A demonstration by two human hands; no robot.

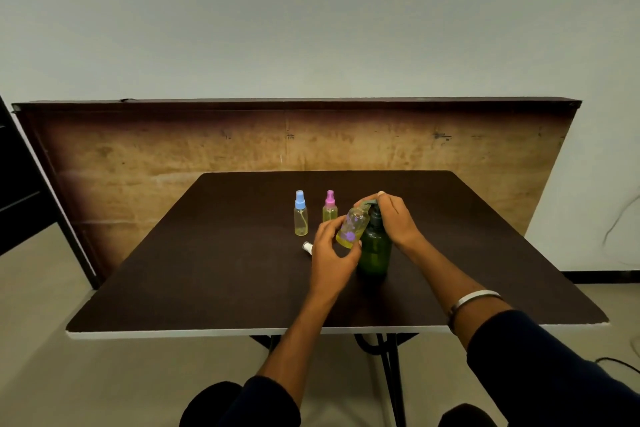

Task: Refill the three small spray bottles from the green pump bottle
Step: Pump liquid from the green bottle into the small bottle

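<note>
The green pump bottle (374,251) stands upright near the middle of the dark table (207,270). My right hand (394,217) rests on its pump head, fingers curled over the top. My left hand (332,253) grips an uncapped small clear bottle (353,226) with purple dots and yellow liquid, tilted with its mouth up at the pump spout. Behind them stand two capped small spray bottles, one with a blue cap (300,213) and one with a pink cap (329,206). A small white spray cap (307,246) lies on the table left of my left hand.
A wooden board (173,156) leans upright behind the table. A dark frame (20,191) stands at the far left. The table's white front edge (242,333) runs above its folding legs (388,367). A cable (620,218) hangs on the right wall.
</note>
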